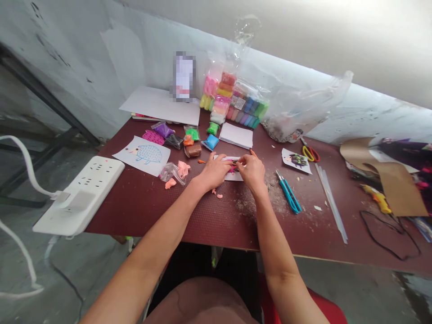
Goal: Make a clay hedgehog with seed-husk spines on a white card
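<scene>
- White paper card [233, 177] bearing a pink clay dab [231, 169]: lies on the maroon tabletop [162, 220], between both hands; mostly hidden, markings hard to make out.
- Left hand [213, 172]: clamped on the card's left edge.
- Right hand [252, 173]: fingers pinched together over the card's right end; exact hold hidden.

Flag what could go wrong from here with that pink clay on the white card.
The soft pink clay between the left hand and right hand could smear the white card. Grey crumbs on the dark red table might stick to it. The blue-handled tool lies near the right hand and could get knocked.
</scene>
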Demonstrator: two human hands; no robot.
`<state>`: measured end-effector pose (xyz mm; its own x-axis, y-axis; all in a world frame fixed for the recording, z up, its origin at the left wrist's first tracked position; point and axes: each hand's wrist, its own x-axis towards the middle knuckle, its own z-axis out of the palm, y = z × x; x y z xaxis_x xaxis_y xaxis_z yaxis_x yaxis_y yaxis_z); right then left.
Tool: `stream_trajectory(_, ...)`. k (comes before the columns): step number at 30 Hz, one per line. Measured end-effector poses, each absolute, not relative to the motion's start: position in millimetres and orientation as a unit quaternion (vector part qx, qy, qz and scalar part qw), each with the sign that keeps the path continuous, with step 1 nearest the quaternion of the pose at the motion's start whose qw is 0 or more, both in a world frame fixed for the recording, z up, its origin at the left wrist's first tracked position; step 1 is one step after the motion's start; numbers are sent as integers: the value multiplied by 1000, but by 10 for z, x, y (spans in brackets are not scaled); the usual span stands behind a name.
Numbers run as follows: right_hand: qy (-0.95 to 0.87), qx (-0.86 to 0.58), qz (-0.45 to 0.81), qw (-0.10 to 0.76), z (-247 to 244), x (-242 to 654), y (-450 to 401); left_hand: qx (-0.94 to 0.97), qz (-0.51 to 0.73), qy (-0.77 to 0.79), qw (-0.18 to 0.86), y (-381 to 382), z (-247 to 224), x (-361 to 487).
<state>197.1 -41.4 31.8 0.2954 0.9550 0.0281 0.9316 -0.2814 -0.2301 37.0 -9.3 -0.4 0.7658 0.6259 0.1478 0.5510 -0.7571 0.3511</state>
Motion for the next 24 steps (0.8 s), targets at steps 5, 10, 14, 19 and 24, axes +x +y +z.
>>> stream_trajectory(5, -617, -769, 53, 162, 294, 2071, -405, 928, 124, 324, 133, -105, 11, 371)
stream_trajectory(10, -626, -760, 65, 163, 255, 2044, -398, 928, 132, 326, 127, -105, -37, 377)
stream_trajectory(14, -622, -765, 61, 158, 255, 2016, -393, 926, 129, 328, 136, -97, -58, 382)
stream_trajectory(19, -622, -772, 49, 120, 273, 1989, -379, 925, 127, 330, 143, -98, -40, 385)
stream_trajectory(24, -628, -771, 37, 98, 271, 1984, -369, 924, 123, 331, 145, -106, -13, 397)
